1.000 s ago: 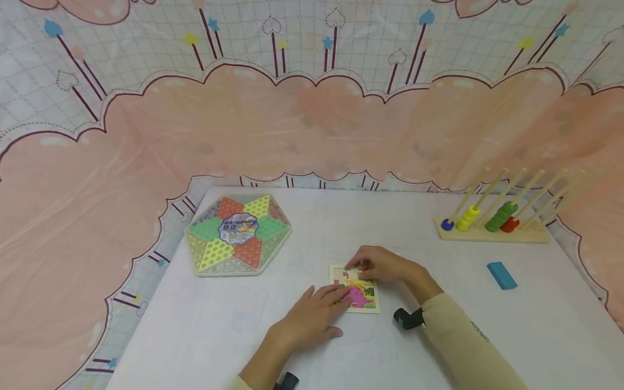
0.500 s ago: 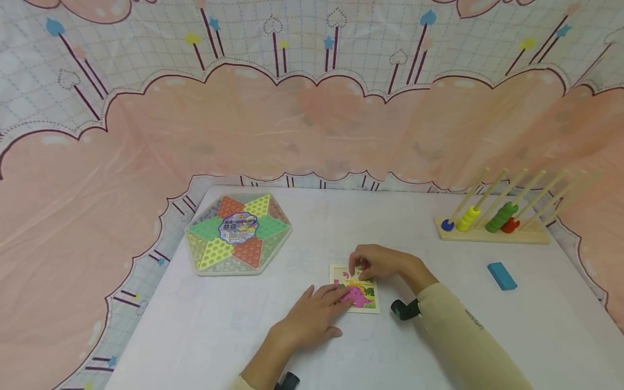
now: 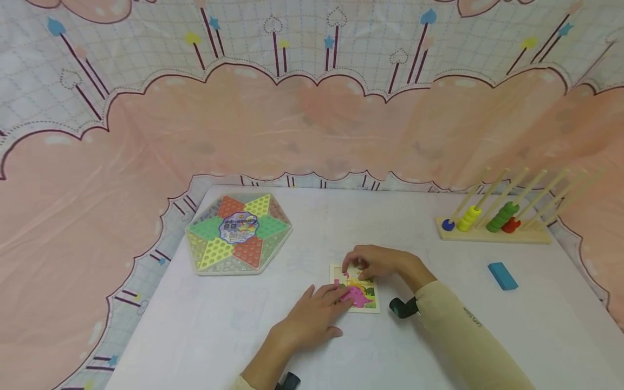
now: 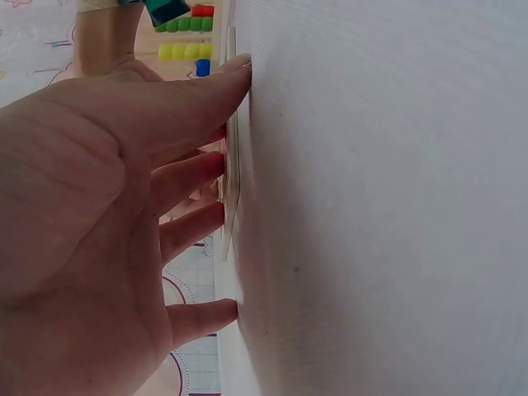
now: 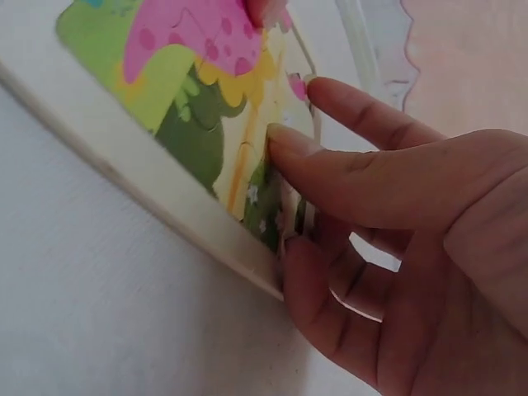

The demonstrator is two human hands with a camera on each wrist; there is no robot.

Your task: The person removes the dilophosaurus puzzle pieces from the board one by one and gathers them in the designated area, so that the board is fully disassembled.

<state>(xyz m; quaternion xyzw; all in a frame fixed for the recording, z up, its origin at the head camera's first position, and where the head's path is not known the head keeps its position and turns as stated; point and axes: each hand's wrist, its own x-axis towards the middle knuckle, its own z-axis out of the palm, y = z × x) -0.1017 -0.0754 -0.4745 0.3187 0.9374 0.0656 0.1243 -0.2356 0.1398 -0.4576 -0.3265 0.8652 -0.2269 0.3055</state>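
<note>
Downward, left hand (image 3: 314, 317) splayed, right fingers (image 5: 371, 111) bent

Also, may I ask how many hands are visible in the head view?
2. The left hand lies partly over the near left part of the dinosaur puzzle; the right hand touches its far right part.

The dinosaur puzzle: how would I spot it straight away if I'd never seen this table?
On the white table, find the spot where the left hand and right hand are close together. Partly covered by them lies a small, pale-framed puzzle. Unlike the star-patterned board, the bead rack and the blue block, it shows a pink, spotted dinosaur.
</note>
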